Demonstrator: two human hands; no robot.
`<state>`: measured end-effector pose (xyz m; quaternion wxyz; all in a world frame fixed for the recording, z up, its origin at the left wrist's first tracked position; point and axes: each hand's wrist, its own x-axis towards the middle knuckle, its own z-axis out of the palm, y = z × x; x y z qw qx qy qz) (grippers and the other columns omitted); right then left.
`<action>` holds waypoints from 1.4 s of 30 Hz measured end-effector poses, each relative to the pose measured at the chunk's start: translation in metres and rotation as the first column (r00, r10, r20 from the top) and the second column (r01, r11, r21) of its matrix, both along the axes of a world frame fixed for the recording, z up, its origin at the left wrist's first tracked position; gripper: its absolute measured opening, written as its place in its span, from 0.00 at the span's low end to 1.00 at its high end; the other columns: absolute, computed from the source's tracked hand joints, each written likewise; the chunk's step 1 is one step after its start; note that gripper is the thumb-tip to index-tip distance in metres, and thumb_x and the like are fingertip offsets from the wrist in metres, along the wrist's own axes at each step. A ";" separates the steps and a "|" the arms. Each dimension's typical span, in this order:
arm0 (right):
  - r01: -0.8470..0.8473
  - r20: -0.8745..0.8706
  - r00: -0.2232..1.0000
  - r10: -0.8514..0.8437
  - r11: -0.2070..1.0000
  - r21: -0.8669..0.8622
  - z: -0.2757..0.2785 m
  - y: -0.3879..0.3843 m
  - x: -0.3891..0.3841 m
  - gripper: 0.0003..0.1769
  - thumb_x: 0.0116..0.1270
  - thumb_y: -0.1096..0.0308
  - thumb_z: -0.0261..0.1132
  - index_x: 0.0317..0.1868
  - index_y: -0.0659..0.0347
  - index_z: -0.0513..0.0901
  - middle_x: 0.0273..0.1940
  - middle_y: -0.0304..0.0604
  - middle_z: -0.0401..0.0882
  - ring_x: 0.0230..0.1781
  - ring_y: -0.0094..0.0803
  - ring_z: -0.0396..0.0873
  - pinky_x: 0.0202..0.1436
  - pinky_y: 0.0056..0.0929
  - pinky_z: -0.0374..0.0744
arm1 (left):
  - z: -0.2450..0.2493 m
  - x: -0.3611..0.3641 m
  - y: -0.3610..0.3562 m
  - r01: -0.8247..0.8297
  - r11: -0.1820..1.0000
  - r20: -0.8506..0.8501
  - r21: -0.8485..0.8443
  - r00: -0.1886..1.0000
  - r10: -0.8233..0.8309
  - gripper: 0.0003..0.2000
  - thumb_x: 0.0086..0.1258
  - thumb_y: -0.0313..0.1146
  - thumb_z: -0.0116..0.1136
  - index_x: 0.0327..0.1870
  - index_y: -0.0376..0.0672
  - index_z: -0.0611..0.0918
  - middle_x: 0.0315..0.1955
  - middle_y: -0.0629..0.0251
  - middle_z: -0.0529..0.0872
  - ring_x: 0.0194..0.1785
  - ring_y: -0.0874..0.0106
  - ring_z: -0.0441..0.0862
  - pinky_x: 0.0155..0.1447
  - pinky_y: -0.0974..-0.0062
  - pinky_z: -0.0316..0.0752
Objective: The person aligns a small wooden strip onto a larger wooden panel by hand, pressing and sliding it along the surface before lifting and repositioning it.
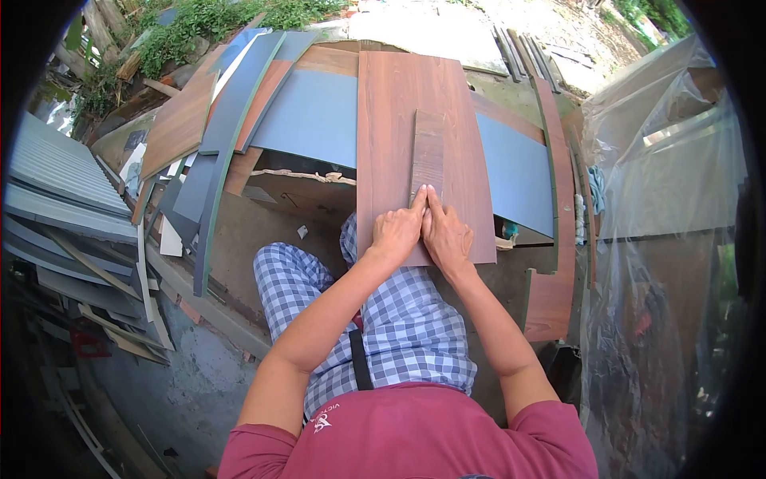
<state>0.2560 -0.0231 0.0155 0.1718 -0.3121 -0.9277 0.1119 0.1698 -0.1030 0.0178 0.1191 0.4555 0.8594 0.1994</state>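
Observation:
A narrow dark wooden strip (428,148) lies lengthwise on a larger reddish-brown wood-grain board (383,120). Both hands meet at the strip's near end. My left hand (396,231) is closed there, its index finger stretched forward onto the strip and the others curled. From the other side, my right hand (447,238) closes on the same end, with its index fingertip beside the left one. The thumbs and the strip's nearest end are hidden under the hands. The board's near end reaches over my checked trousers (415,319).
Blue-grey panels (311,116) (515,176) lie under the board on both sides. Long dark strips (239,160) and brown offcuts (179,120) lean at the left. Corrugated sheets (64,191) are stacked far left. A notched brown board (558,239) and clear plastic sheeting (662,279) stand right.

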 end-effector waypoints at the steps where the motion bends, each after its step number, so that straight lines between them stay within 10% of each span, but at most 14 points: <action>1: 0.002 0.028 1.000 -0.002 1.000 0.000 0.001 0.004 -0.003 0.23 0.63 0.59 0.56 0.59 0.44 0.73 0.27 0.48 0.77 0.20 0.44 0.79 0.21 0.40 0.77 | 0.001 -0.003 0.004 -0.002 1.000 0.009 -0.016 1.000 0.002 0.23 0.71 0.38 0.41 0.67 0.51 0.62 0.24 0.46 0.82 0.29 0.50 0.81 0.34 0.52 0.75; 25: -0.022 0.077 0.997 0.021 1.000 0.018 -0.011 0.159 -0.138 0.22 0.64 0.53 0.51 0.59 0.39 0.72 0.21 0.51 0.80 0.21 0.46 0.81 0.24 0.42 0.76 | 0.006 -0.126 0.158 -0.130 0.979 -0.025 -0.158 0.991 0.128 0.24 0.72 0.42 0.38 0.68 0.51 0.59 0.41 0.47 0.82 0.46 0.53 0.81 0.50 0.56 0.73; 42: -0.041 0.150 0.988 0.047 0.998 -0.040 0.005 0.088 -0.055 0.23 0.63 0.55 0.54 0.61 0.38 0.70 0.21 0.49 0.80 0.19 0.45 0.80 0.23 0.42 0.76 | 0.007 -0.054 0.087 -0.076 0.992 0.009 -0.098 0.997 0.077 0.25 0.71 0.40 0.39 0.68 0.45 0.57 0.28 0.48 0.84 0.32 0.53 0.83 0.38 0.55 0.77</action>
